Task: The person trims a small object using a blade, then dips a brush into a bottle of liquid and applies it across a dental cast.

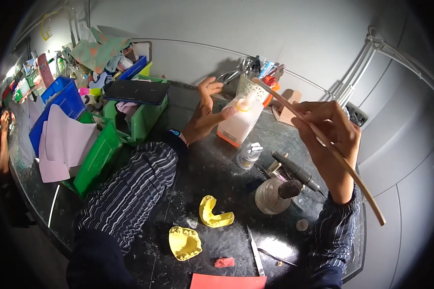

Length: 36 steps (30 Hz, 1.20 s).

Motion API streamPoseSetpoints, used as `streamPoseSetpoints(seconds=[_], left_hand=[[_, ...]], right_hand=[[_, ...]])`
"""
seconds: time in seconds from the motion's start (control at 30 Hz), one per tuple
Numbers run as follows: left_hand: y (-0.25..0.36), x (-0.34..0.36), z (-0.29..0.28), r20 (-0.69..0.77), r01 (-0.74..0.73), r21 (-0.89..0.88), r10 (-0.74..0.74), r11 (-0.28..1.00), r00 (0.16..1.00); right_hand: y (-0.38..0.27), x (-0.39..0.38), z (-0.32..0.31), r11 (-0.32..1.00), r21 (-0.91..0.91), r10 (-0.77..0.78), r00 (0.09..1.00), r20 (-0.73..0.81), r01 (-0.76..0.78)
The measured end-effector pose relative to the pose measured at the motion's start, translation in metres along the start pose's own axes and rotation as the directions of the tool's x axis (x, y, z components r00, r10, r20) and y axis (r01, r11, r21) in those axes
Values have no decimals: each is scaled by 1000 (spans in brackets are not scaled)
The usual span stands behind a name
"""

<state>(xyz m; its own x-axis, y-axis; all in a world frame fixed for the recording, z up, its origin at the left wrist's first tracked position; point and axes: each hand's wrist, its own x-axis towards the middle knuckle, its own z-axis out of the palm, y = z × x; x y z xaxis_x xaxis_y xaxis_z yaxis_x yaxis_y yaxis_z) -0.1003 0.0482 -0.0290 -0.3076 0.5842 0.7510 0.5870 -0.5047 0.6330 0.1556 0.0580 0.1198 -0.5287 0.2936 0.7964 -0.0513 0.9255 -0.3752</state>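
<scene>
My right hand [330,137] is closed around a long, thin wooden stick [342,156], held slanting up and to the left. The stick's far end reaches over the holder of tools, and I cannot make out its tip. My left hand [205,118] is open, fingers apart, beside a white plastic bottle [234,126] with an orange lower part and a yellow ring at its neck. Nothing shows in the left hand. Nearer to me lie two yellow dental casts, one horseshoe-shaped [216,214] and one fuller [184,244].
A glass jar [249,155], round glass burner [271,197] and dark handpiece [296,171] stand or lie mid-table. In front are a knife [255,250], red wax lump [224,262] and red sheet [229,282]. Green [99,154] and blue bins [58,111] crowd the left; a perforated holder [246,86] stands behind.
</scene>
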Motion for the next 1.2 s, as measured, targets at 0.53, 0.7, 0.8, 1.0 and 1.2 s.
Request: streamPoseSetpoints(seconds=[0.53, 0.7, 0.8, 1.0, 1.2], left_hand=[[7, -2, 19, 284, 221, -216, -156, 951, 946], [17, -2, 18, 326, 265, -222, -184, 938, 927], [20, -4, 16, 323, 290, -193, -218, 937, 921], [13, -4, 15, 365, 243, -153, -174, 958, 915], [13, -6, 16, 301, 217, -98, -179, 971, 937]], right_hand=[[26, -33, 15, 984, -104, -118, 970, 213, 143], [23, -36, 12, 978, -130, -132, 967, 219, 163], [19, -38, 14, 978, -131, -133, 966, 222, 165], [16, -39, 11, 968, -162, -151, 963, 223, 190], [13, -40, 11, 958, -193, -162, 954, 251, 213]])
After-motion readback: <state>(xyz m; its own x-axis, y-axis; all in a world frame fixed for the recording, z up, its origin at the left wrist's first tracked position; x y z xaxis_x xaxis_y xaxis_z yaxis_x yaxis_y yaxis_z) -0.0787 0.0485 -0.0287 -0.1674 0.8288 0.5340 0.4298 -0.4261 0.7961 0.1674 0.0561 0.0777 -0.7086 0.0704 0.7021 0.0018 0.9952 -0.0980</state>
